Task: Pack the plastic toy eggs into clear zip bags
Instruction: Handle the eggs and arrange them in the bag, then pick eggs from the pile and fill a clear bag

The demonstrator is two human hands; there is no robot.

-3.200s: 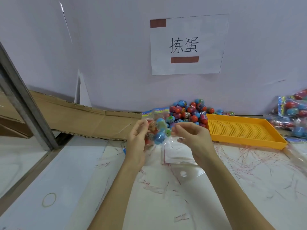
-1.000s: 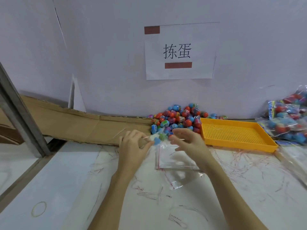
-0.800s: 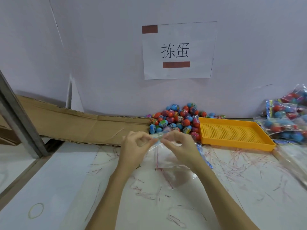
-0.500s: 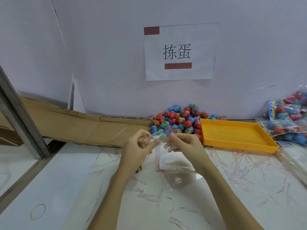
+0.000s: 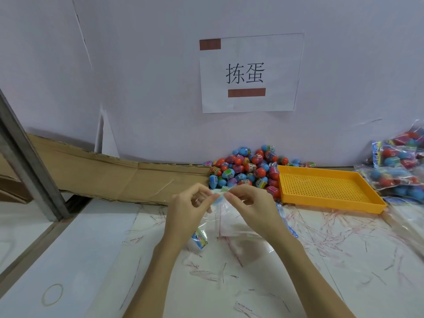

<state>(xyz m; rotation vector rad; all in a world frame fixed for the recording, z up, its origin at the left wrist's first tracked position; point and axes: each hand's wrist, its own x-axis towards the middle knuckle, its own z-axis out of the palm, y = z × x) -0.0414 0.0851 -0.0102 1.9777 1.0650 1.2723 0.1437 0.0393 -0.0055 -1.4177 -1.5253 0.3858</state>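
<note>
A: 2 bare forearms reach in from the bottom edge over a white table. A rubber band lies nearest, at the left. Thin red strips are scattered across the surface.

B: What are the hands doing?

A: The left hand and the right hand meet at their fingertips and pinch the top edge of a clear zip bag. Each grip is clamped on that edge, fingers curled. The bag hangs down to the table between the wrists, with a small printed card at its lower left. Whether it holds any eggs, I cannot tell.

B: And behind them?

A: A heap of toy eggs, mostly red and blue, sits against the wall just beyond the hands. Touching it on the right is an orange perforated tray. Filled bags are stacked at the far right. Flat cardboard runs along the left. A paper sign with 2 Chinese characters hangs on the wall.
</note>
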